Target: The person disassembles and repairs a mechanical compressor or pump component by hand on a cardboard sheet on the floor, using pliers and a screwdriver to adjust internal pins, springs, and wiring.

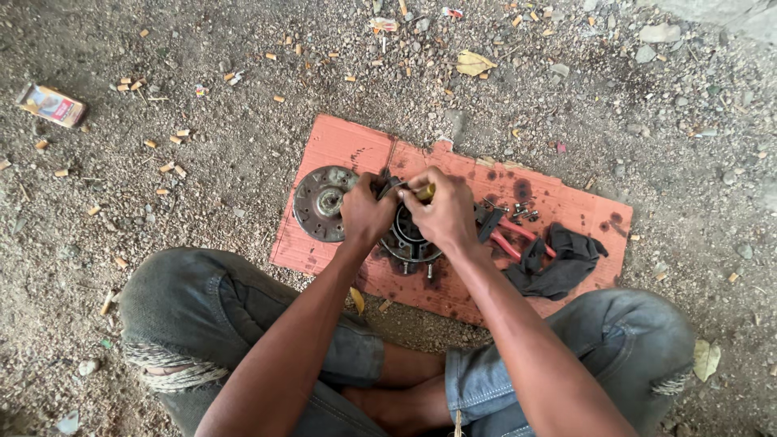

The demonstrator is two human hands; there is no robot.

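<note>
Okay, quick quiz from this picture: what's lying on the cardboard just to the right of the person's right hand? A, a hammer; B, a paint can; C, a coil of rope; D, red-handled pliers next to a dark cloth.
D: red-handled pliers lie on the reddish cardboard beside a dark cloth, just right of the right hand, which grips a yellow-handled tool over a round metal part.

Support surface: gravel ground, littered with cigarette butts, a small packet and a dry leaf. On it lies 1 reddish cardboard sheet, oil-stained, carrying a round metal cover, red-handled pliers, loose bolts and a dark rag.
</note>
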